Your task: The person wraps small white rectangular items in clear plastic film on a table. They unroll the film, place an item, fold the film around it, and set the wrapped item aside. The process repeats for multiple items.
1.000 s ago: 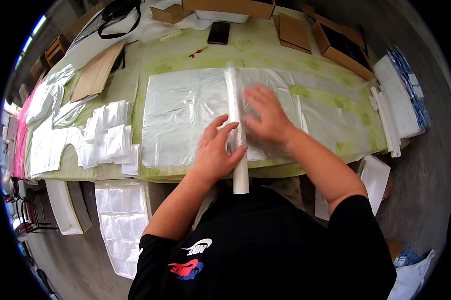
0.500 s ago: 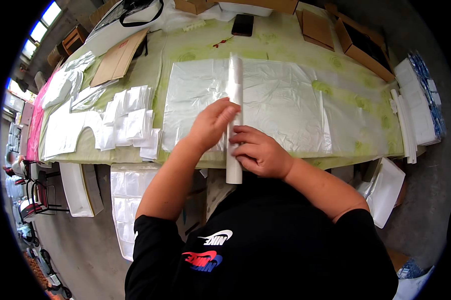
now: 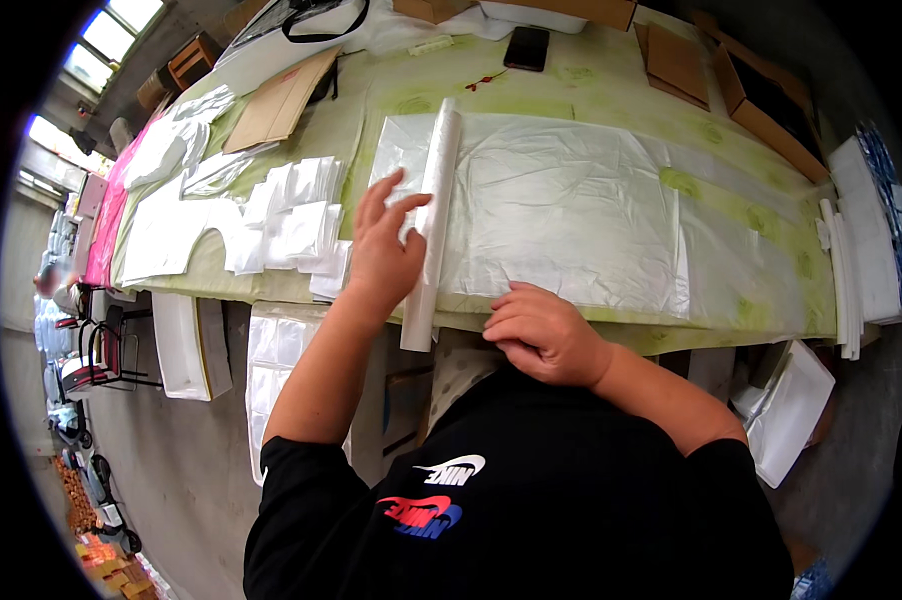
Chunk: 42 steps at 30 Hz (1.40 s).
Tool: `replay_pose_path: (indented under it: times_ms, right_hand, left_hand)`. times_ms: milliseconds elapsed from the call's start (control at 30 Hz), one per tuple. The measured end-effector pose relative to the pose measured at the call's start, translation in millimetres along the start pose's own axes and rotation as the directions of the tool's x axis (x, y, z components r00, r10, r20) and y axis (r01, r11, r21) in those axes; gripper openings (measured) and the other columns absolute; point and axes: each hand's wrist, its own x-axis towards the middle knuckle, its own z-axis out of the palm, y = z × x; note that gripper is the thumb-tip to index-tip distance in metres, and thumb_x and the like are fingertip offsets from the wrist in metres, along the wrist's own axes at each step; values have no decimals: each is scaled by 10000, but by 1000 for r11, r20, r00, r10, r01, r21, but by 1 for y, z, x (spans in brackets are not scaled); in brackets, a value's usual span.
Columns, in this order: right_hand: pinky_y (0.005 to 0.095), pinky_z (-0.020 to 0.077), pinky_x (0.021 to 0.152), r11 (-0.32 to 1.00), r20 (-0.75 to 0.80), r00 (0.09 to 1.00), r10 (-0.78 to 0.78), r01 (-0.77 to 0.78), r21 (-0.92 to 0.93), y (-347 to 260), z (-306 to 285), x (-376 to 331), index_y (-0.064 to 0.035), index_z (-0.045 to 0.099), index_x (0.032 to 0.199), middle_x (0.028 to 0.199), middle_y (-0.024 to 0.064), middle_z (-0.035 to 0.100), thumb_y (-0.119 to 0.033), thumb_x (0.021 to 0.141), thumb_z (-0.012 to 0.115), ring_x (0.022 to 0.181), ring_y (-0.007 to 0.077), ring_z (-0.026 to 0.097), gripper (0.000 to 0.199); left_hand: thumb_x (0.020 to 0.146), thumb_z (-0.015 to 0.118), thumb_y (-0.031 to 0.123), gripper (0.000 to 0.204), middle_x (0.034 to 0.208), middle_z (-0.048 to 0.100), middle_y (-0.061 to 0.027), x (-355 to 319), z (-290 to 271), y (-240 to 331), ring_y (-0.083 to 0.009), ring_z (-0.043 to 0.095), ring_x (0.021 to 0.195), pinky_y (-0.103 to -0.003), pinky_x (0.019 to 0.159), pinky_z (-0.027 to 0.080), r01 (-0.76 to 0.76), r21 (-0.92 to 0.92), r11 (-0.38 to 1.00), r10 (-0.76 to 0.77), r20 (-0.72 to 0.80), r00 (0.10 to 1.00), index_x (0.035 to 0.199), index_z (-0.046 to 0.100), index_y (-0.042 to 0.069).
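A long whitish roll of plastic film (image 3: pixel 433 240) lies across a thin clear plastic sheet (image 3: pixel 561 210) spread flat on the table, its near end sticking out past the front edge. My left hand (image 3: pixel 389 240) is at the roll's left side with fingers spread, index fingertip and thumb close to it; I cannot tell whether they touch it. To the right of the roll, my right hand (image 3: pixel 549 335) hovers by the table's front edge, fingers loosely bent, with nothing visible in them. More sheet shows right of the roll than left of it.
Stacks of white folded packets (image 3: pixel 296 220) lie left of the sheet, beside flat cardboard (image 3: pixel 283 98). A phone (image 3: pixel 526 48) rests at the back. An open cardboard box (image 3: pixel 766 110) and white rolls (image 3: pixel 843 280) are on the right. A white bin (image 3: pixel 789 412) stands below the table edge.
The roll has shifted left over the sheet and now lies slightly slanted. My left hand has spread its fingers beside it; my right hand has come off the roll toward me. The view has shifted.
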Motion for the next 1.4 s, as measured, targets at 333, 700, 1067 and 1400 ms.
replay_pose_path:
  times_ms: [333,700,1067,1400]
  right_hand:
    - [433,535,869,992,-63,995,75,-68,109,-1,-10,-29,-63,705,981,924,103,694,28,780,737,901,324,665,223]
    - [392,540,822,997,-156,987,49,-39,66,-10,-21,-41,-55,706,974,917,89,702,38,777,733,878,307,669,219]
    - [421,466,1063,831,-39,848,528,-507,229,-23,-33,-27,-158,313,1613,1440,216,497,-221,883,766,1290,350,547,861]
    - [412,467,1064,693,-141,679,721,-699,175,-29,-49,-59,-105,265,1620,1437,256,525,-177,854,751,1271,375,566,909]
  left_hand:
    - [942,623,261,746,1646,304,-207,20,-3,-19,-394,261,1530,-469,1246,255,340,100,935,-355,272,895,1595,312,78]
    - [917,657,365,920,1433,581,-226,67,-8,-84,-408,560,1325,-469,1092,459,520,483,705,-690,297,660,1661,143,193]
    - [936,468,178,755,1258,526,-162,59,77,89,-308,599,1004,-514,880,563,593,-750,-293,-384,660,645,1617,150,251]
    - [921,605,72,949,1535,393,-153,43,111,140,-266,521,1240,-433,1008,469,552,-826,118,-430,458,778,1667,24,147]
